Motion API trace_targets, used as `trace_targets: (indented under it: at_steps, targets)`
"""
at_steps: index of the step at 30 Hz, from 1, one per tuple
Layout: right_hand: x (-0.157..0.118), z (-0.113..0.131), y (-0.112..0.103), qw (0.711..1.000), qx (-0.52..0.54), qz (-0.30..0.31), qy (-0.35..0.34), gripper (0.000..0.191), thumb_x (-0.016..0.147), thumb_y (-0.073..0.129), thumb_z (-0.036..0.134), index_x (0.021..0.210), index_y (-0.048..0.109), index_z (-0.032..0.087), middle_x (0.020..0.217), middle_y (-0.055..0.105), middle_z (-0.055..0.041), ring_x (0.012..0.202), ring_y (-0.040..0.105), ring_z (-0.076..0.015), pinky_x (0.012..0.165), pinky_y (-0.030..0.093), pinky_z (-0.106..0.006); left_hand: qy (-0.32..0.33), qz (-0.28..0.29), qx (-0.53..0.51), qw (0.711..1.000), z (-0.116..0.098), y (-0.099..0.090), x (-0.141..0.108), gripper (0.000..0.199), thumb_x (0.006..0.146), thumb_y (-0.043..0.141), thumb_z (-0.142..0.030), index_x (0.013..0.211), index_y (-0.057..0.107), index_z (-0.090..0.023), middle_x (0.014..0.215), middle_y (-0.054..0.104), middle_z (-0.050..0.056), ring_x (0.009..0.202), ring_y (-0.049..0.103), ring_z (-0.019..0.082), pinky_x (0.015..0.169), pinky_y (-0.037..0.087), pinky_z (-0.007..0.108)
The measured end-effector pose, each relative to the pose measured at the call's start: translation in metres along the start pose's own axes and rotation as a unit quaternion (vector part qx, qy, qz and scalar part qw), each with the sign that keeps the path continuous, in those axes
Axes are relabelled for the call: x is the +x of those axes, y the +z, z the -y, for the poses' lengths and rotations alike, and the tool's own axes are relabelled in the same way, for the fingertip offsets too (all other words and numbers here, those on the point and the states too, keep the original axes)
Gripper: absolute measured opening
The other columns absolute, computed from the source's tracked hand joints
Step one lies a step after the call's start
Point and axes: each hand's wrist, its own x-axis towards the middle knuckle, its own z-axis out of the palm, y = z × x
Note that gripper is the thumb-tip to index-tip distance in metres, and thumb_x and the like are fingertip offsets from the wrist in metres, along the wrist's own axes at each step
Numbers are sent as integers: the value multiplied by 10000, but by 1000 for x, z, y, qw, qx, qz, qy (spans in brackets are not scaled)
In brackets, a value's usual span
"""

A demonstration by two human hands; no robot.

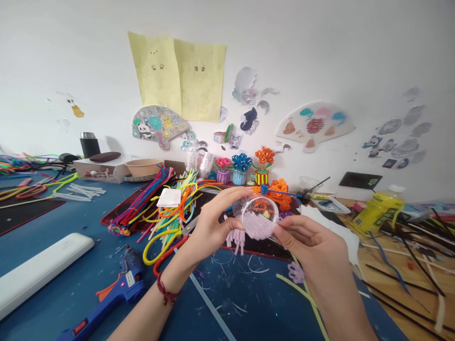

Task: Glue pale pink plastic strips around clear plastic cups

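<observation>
My left hand (213, 218) and my right hand (314, 244) hold a small clear plastic cup (245, 206) between them, its round rim facing me. Thumbs and fingers grip it from both sides. Pale pink pipe cleaner pieces (259, 227) line the lower part of the cup; whether they are inside or on its outer wall I cannot tell. More short pale pink pieces (237, 241) lie on the black mat below my left hand. Near my right wrist is a light purple pipe cleaner flower (295, 273).
A blue glue gun (122, 284) with a lit red light lies left of my left arm. Bundled colourful pipe cleaners (142, 203) and scissors (190, 226) lie behind it. Finished flower pots (240, 176) stand by the wall. A yellow bottle (378, 210) stands right.
</observation>
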Motion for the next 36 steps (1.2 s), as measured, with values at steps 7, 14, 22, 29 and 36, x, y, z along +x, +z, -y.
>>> trace_targets:
  at_steps: [7, 14, 22, 29, 36]
  targets:
    - [1, -1, 0, 1000, 15, 12, -1, 265, 565, 902, 343, 717, 764, 176, 687, 763, -77, 611, 729, -226, 567, 624, -294, 17, 0, 5, 1000, -1, -1, 0, 542, 842, 609, -529, 1330, 577, -295, 1333, 623, 86, 1243, 549, 259, 1079, 421, 463]
    - [-1, -3, 4, 1000, 6, -13, -21, 254, 553, 903, 348, 668, 764, 170, 651, 752, -82, 586, 720, -229, 532, 616, -294, 17, -10, 12, 1000, -4, 0, 0, 536, 849, 594, -535, 1327, 582, -293, 1321, 629, 84, 1236, 546, 260, 1069, 421, 465]
    - [-10, -4, 11, 998, 28, -49, -28, 238, 559, 906, 314, 692, 769, 172, 680, 762, -83, 608, 724, -225, 560, 614, -295, 23, -14, -10, 1000, -5, -1, 0, 515, 861, 586, -517, 1322, 587, -287, 1321, 623, 75, 1243, 539, 245, 1071, 418, 424]
    - [-7, -7, 17, 999, 30, -33, -29, 255, 583, 892, 356, 692, 758, 170, 695, 764, -91, 627, 727, -231, 573, 611, -303, 20, -18, -25, 999, -4, -5, 0, 503, 849, 610, -520, 1301, 609, -299, 1325, 625, 76, 1240, 545, 253, 1077, 417, 439]
    - [5, 18, 11, 998, -13, -22, -59, 272, 627, 871, 402, 711, 729, 186, 724, 752, -59, 677, 711, -196, 611, 584, -258, -136, -65, -245, 958, 5, -10, -1, 580, 785, 725, -526, 1267, 639, -215, 1314, 647, 105, 1208, 587, 283, 1032, 447, 397]
